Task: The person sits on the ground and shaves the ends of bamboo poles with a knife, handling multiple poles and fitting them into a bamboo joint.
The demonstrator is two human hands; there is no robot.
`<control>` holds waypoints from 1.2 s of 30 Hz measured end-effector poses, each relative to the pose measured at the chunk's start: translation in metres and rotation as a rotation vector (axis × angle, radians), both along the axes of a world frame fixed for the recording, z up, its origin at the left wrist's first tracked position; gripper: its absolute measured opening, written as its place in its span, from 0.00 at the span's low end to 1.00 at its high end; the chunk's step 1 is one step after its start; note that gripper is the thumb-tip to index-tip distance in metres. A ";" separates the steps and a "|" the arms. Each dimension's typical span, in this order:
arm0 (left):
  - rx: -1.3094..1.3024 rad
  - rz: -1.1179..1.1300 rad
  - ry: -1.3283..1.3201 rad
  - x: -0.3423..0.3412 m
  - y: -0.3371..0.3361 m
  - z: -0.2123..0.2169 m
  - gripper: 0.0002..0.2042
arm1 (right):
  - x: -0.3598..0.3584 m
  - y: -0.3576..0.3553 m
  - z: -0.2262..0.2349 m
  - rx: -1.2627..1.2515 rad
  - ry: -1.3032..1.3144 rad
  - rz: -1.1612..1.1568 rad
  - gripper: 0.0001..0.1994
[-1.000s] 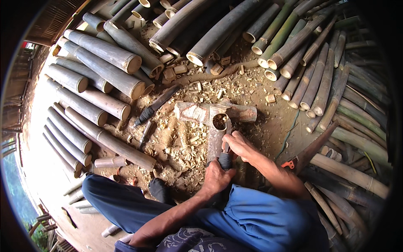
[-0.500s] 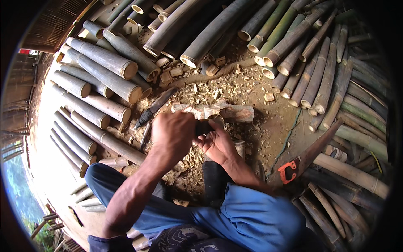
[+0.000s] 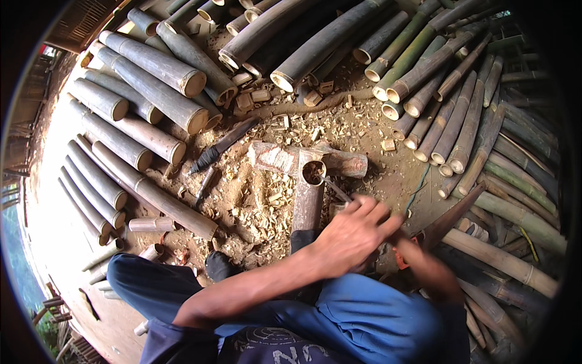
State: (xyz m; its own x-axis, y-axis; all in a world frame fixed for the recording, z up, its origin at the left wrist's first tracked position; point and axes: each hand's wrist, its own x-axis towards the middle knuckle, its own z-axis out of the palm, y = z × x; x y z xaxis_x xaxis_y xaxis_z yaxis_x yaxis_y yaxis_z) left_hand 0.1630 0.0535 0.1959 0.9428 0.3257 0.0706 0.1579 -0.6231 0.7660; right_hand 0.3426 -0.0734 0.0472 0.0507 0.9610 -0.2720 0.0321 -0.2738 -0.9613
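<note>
A short bamboo tube (image 3: 310,203) leans with its open end up against a rough wooden log (image 3: 345,162). Its dark hollow faces me, with brown bits inside. My left hand (image 3: 354,227) reaches across to the right, its fingers closed around a thin dark metal tool (image 3: 337,190). The tool's far end meets the right side of the tube's rim; the part inside my fist is hidden. My right hand (image 3: 397,235) is mostly hidden behind the left one, blurred, so its fingers cannot be made out.
Left of the log lie a machete (image 3: 225,144) with a black-wrapped handle and a smaller tool (image 3: 206,185). Pale wood chips (image 3: 279,200) cover the ground. Cut bamboo lengths (image 3: 151,67) surround the spot. A handsaw (image 3: 451,221) rests on the right.
Both hands have moved right and nearer to me, off the tube's mouth. The tube and its open end now show, with the thin tool's end at the rim.
</note>
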 end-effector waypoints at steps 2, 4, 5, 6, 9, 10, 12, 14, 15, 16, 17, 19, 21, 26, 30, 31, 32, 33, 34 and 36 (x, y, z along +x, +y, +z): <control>0.126 0.168 -0.032 0.036 0.007 -0.030 0.49 | 0.031 0.030 0.019 0.221 -0.572 0.245 0.19; 0.002 0.353 0.050 0.062 0.011 -0.069 0.54 | 0.052 0.099 0.054 0.221 -1.064 0.677 0.18; -0.130 0.514 0.007 0.069 0.015 -0.087 0.56 | 0.052 0.134 0.067 0.183 -1.220 0.883 0.17; -0.194 0.564 0.015 0.074 0.017 -0.087 0.56 | 0.062 0.146 0.061 0.235 -1.202 0.916 0.16; -0.359 0.714 -0.006 0.076 0.019 -0.081 0.55 | 0.068 0.161 0.055 0.174 -1.100 0.977 0.16; -0.346 0.706 0.012 0.074 0.020 -0.082 0.54 | 0.066 0.161 0.053 0.151 -1.085 0.966 0.16; -0.319 0.685 0.048 0.071 0.020 -0.083 0.52 | 0.064 0.157 0.047 0.102 -1.055 0.941 0.16; -0.312 0.618 0.091 0.069 0.019 -0.080 0.56 | 0.065 0.145 0.039 0.052 -1.040 0.912 0.17; -0.300 0.573 0.109 0.069 0.018 -0.079 0.57 | 0.067 0.134 0.032 0.025 -1.036 0.896 0.18; -0.285 0.543 0.138 0.064 0.017 -0.080 0.58 | 0.059 0.124 0.030 0.020 -0.988 0.852 0.20; -0.244 0.517 0.162 0.064 0.016 -0.084 0.55 | 0.053 0.112 0.029 0.003 -0.947 0.802 0.22; -0.309 0.201 0.347 0.064 0.024 -0.092 0.50 | 0.036 0.077 0.014 0.024 -0.792 0.620 0.25; -0.365 0.025 0.447 0.060 0.031 -0.081 0.41 | 0.035 0.073 0.014 -0.029 -0.781 0.660 0.25; -0.390 0.678 -0.035 0.053 0.018 -0.077 0.46 | 0.028 0.161 0.077 -0.153 -1.041 1.157 0.23; -0.444 0.575 0.002 0.041 0.018 -0.077 0.48 | 0.032 0.142 0.058 -0.222 -0.875 0.973 0.28; -0.416 0.542 0.002 0.038 0.019 -0.080 0.49 | 0.028 0.135 0.055 -0.226 -0.803 0.886 0.29; -0.435 0.479 0.042 0.035 0.022 -0.078 0.49 | 0.026 0.126 0.051 -0.232 -0.730 0.793 0.30; -0.453 0.415 0.081 0.031 0.025 -0.077 0.50 | 0.022 0.117 0.046 -0.238 -0.684 0.745 0.32; -0.470 0.348 0.119 0.027 0.026 -0.075 0.50 | 0.019 0.101 0.035 -0.240 -0.599 0.653 0.32; -0.454 0.221 0.137 0.017 0.030 -0.080 0.47 | 0.008 0.073 0.013 -0.218 -0.419 0.483 0.33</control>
State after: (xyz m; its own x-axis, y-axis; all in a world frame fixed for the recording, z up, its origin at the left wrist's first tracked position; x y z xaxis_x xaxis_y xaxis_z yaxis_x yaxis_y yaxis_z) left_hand 0.1804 0.0831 0.1156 0.8391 0.4867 -0.2432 0.3657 -0.1736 0.9144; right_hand 0.3508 0.0001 0.0598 -0.2269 0.8276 -0.5133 0.5577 -0.3217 -0.7652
